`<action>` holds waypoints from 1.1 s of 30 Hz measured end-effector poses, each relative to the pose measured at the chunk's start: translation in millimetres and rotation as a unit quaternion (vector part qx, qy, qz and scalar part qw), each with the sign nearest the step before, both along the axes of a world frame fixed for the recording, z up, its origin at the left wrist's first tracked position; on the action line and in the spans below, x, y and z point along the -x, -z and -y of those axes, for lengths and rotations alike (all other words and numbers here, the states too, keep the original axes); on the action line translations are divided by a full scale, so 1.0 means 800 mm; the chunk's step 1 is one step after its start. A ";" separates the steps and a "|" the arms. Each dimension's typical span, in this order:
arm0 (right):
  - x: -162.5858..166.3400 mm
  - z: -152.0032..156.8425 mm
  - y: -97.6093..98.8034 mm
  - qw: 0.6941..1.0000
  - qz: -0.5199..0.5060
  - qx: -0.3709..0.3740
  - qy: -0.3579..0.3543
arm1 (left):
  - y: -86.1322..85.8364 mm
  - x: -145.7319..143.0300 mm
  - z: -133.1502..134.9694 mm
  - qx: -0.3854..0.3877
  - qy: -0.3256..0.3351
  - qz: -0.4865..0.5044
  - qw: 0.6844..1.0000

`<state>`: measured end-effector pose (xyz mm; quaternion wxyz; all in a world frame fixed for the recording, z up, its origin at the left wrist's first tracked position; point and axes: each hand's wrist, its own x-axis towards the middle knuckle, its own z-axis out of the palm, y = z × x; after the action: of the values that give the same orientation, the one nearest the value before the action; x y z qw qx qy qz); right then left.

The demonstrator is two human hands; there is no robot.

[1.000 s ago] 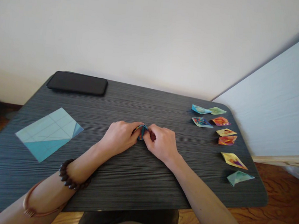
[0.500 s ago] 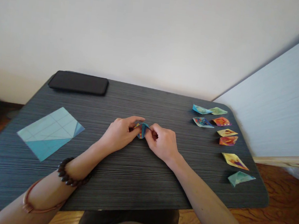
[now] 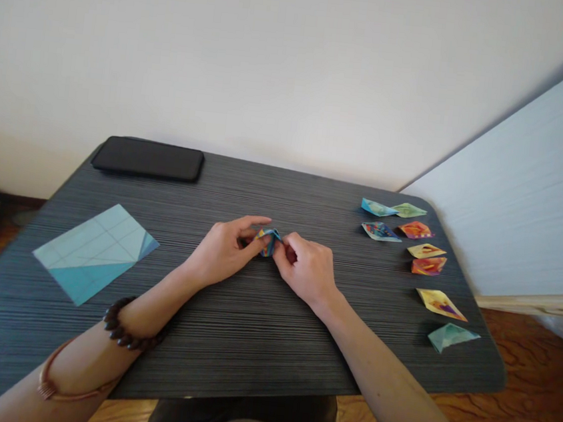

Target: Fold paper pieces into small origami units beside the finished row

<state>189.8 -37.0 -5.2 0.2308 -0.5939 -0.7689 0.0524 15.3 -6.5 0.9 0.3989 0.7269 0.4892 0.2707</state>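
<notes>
Over the middle of the table, a small folded piece of colourful paper [image 3: 269,242], blue with yellow and orange, is held between both hands. My left hand [image 3: 224,249] pinches its left side with thumb and fingers, the index finger stretched over the top. From the other side my right hand [image 3: 306,264] grips the paper's right edge, thumb against curled fingers. The fingers partly hide the paper. Left of my left hand lies a flat, light-blue sheet [image 3: 102,239] with crease lines and a darker blue part along its lower side.
A black phone-like slab [image 3: 149,159] lies at the back left of the dark table [image 3: 247,342]. Along the right side sit several folded paper pieces, among them a blue one [image 3: 378,208], an orange one [image 3: 416,230], a yellow one [image 3: 440,303] and a green one [image 3: 451,336]. A wall stands behind.
The folded paper has turned slightly between my fingers and its top looks more closed. Both hands stay almost in place, and the pieces on the table have not been moved.
</notes>
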 end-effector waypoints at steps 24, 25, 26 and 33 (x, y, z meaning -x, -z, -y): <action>-0.008 -0.004 0.001 0.997 -0.035 0.039 -0.049 | -0.014 0.009 -0.008 0.289 0.031 0.226 0.930; -0.009 -0.005 0.001 0.996 -0.058 0.046 -0.051 | -0.013 0.009 -0.008 0.289 0.035 0.231 0.928; -0.011 -0.006 0.000 0.994 -0.078 0.053 -0.053 | -0.013 0.009 -0.008 0.290 0.037 0.236 0.927; -0.019 -0.008 -0.009 0.978 -0.166 0.092 -0.089 | -0.009 0.009 -0.008 0.276 0.024 0.237 0.931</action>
<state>204.7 -30.6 1.8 0.2943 -0.5248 -0.7614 0.2414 8.1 -0.1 8.1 0.6943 0.5142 0.4183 0.2803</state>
